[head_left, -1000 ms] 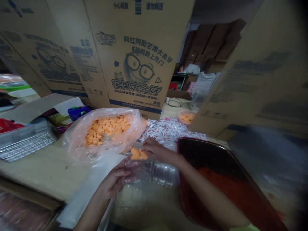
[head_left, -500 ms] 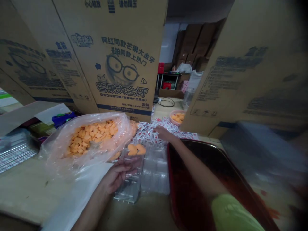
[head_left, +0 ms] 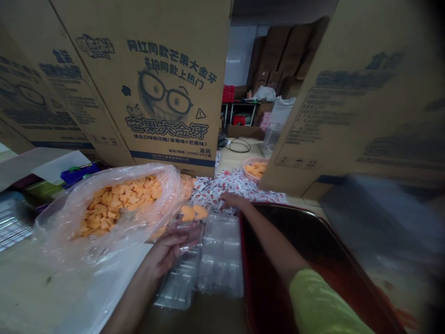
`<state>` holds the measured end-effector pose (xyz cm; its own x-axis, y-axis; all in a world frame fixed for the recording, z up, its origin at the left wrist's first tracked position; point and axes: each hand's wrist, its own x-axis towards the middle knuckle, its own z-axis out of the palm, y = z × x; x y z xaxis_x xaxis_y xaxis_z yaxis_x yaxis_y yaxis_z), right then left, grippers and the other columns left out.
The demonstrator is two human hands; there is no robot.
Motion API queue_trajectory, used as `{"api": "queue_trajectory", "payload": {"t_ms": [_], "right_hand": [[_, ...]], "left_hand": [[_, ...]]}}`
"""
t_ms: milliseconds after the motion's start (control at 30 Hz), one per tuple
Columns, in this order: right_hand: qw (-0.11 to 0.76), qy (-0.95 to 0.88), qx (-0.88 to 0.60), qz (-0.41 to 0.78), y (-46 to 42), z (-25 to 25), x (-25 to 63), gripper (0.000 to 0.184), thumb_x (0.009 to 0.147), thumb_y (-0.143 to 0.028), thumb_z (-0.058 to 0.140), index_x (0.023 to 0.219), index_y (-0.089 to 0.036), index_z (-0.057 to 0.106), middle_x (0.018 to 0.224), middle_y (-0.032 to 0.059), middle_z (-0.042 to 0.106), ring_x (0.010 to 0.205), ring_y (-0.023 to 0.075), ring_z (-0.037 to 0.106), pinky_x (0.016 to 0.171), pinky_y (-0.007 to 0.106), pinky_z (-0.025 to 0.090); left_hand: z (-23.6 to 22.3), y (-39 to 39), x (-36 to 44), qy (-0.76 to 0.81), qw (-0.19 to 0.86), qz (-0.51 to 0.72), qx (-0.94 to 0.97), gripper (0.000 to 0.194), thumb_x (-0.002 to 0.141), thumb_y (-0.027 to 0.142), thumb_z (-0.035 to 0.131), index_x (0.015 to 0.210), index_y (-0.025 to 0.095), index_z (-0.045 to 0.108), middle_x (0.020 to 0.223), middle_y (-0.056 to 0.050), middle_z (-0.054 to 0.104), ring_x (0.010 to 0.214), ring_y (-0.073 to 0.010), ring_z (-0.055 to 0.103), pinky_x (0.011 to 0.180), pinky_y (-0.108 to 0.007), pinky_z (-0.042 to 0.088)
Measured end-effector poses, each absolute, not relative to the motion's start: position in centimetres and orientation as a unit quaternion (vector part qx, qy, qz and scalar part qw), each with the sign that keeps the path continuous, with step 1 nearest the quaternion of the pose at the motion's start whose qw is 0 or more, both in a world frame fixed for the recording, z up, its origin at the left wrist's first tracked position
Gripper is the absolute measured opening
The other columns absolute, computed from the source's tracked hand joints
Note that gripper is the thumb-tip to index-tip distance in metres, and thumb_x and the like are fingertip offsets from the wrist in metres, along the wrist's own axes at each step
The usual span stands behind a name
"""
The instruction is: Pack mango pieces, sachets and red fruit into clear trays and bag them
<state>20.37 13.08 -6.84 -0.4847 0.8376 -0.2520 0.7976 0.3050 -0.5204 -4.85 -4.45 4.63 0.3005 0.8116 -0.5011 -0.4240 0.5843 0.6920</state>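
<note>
My left hand [head_left: 170, 248] grips a clear plastic tray [head_left: 177, 283] with compartments, its thumb and fingers closed on the edge. Two orange candies [head_left: 193, 213] lie in the far end of that tray. Beside it on the right sits a stack of similar clear trays [head_left: 222, 255]. My right hand [head_left: 232, 201] is at the near side of a heap of small printed packets [head_left: 222, 185]. Its fingers are drawn together at the packets; what is between them is too small to make out.
A clear bag [head_left: 55, 232] of orange candies lies open at left. On the right is a dark red-rimmed tub [head_left: 278, 222]. Large cartons [head_left: 167, 28] stand behind, with a pink bowl [head_left: 246, 172] of orange pieces in the gap. A blurred grey shape [head_left: 375, 222] is far right.
The view has shifted slightly, so the bag and cartons sit further left. My right hand has moved slightly left and nearer along the packet heap. My left hand still holds the tray.
</note>
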Motion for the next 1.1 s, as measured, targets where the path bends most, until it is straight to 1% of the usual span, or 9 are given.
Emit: {"api": "queue_trajectory", "payload": {"t_ms": [200, 333, 400, 500, 633, 733, 800, 933, 1100], "right_hand": [[0.127, -0.750, -0.583, 0.287, 11.8, -3.5, 22.6, 0.018, 0.070, -0.009, 0.061, 0.054, -0.015, 0.052, 0.060, -0.0004, 0.053, 0.065, 0.0123, 0.048, 0.061, 0.020, 0.035], [0.203, -0.697, -0.625, 0.286, 9.3, 0.4, 23.5, 0.020, 0.080, -0.024, 0.051, 0.061, -0.016, 0.053, 0.058, -0.0012, 0.050, 0.059, 0.0116, 0.043, 0.054, 0.021, 0.033], [0.242, -0.672, -0.617, 0.329, 7.2, 2.6, 23.0, 0.026, 0.082, -0.037, 0.048, 0.069, -0.016, 0.056, 0.059, -0.0025, 0.050, 0.054, 0.0105, 0.041, 0.050, 0.021, 0.032], [0.283, -0.607, -0.535, 0.514, 3.7, 5.5, 21.0, 0.024, 0.069, -0.040, 0.063, 0.067, -0.016, 0.058, 0.056, -0.0048, 0.049, 0.051, 0.0091, 0.040, 0.048, 0.021, 0.032], [0.200, -0.641, -0.528, 0.520, 0.1, 6.6, 17.9, 0.014, 0.066, -0.029, 0.066, 0.066, -0.015, 0.062, 0.055, -0.0046, 0.052, 0.053, 0.0099, 0.044, 0.049, 0.021, 0.032], [0.193, -0.670, -0.535, 0.478, -0.9, 6.1, 17.2, 0.009, 0.065, -0.021, 0.067, 0.068, -0.014, 0.063, 0.062, -0.0027, 0.058, 0.062, 0.0120, 0.051, 0.055, 0.021, 0.036], [0.229, -0.668, -0.524, 0.476, -1.0, 5.8, 17.8, 0.012, 0.065, -0.019, 0.067, 0.077, -0.014, 0.063, 0.067, -0.0020, 0.060, 0.065, 0.0125, 0.053, 0.058, 0.021, 0.038], [0.341, -0.689, -0.457, 0.448, -0.9, 6.0, 19.8, 0.018, 0.070, -0.019, 0.062, 0.088, -0.015, 0.062, 0.079, 0.0001, 0.061, 0.073, 0.0131, 0.055, 0.068, 0.025, 0.042], [0.431, -0.695, -0.434, 0.378, -1.5, 5.3, 20.6, 0.009, 0.074, -0.019, 0.058, 0.083, -0.017, 0.060, 0.083, 0.0009, 0.058, 0.079, 0.0138, 0.053, 0.075, 0.027, 0.042]], "left_hand": [[3.8, -4.6, -4.3, 0.395, 0.786, 0.414, 0.233, 0.044, 0.066, 0.009, 0.069, 0.108, 0.020, 0.062, 0.124, -0.008, 0.061, 0.123, -0.0284, 0.048, 0.105, -0.045, 0.036], [2.9, -4.9, -3.8, 0.360, 0.800, 0.424, 0.224, 0.051, 0.059, 0.000, 0.068, 0.103, 0.025, 0.062, 0.124, -0.004, 0.061, 0.126, -0.0283, 0.045, 0.104, -0.049, 0.035], [2.7, -5.0, -3.3, 0.348, 0.806, 0.427, 0.216, 0.055, 0.056, -0.004, 0.066, 0.102, 0.027, 0.061, 0.125, -0.002, 0.061, 0.126, -0.0281, 0.045, 0.103, -0.049, 0.036], [2.7, -5.3, -2.2, 0.324, 0.812, 0.434, 0.220, 0.060, 0.054, -0.006, 0.062, 0.103, 0.028, 0.061, 0.123, 0.000, 0.061, 0.124, -0.0266, 0.047, 0.101, -0.047, 0.038], [2.6, -6.0, -0.7, 0.324, 0.806, 0.450, 0.209, 0.064, 0.051, -0.009, 0.057, 0.102, 0.028, 0.063, 0.078, 0.006, 0.070, 0.083, -0.0176, 0.065, 0.097, -0.044, 0.041], [2.5, -6.6, -0.2, 0.331, 0.804, 0.457, 0.185, 0.062, 0.050, -0.010, 0.056, 0.099, 0.028, 0.065, 0.051, 0.012, 0.058, 0.052, -0.0090, 0.056, 0.095, -0.041, 0.043], [2.5, -6.9, 0.0, 0.325, 0.809, 0.455, 0.181, 0.060, 0.050, -0.010, 0.056, 0.096, 0.028, 0.066, 0.060, 0.010, 0.064, 0.061, -0.0105, 0.059, 0.096, -0.040, 0.043], [2.9, -7.3, 0.1, 0.318, 0.820, 0.427, 0.211, 0.058, 0.052, -0.007, 0.058, 0.095, 0.029, 0.067, 0.100, 0.002, 0.070, 0.104, -0.0239, 0.059, 0.096, -0.043, 0.043], [2.7, -7.5, 0.8, 0.319, 0.826, 0.414, 0.213, 0.061, 0.051, -0.007, 0.060, 0.101, 0.028, 0.066, 0.106, -0.001, 0.069, 0.116, -0.0302, 0.053, 0.095, -0.046, 0.044]]}}
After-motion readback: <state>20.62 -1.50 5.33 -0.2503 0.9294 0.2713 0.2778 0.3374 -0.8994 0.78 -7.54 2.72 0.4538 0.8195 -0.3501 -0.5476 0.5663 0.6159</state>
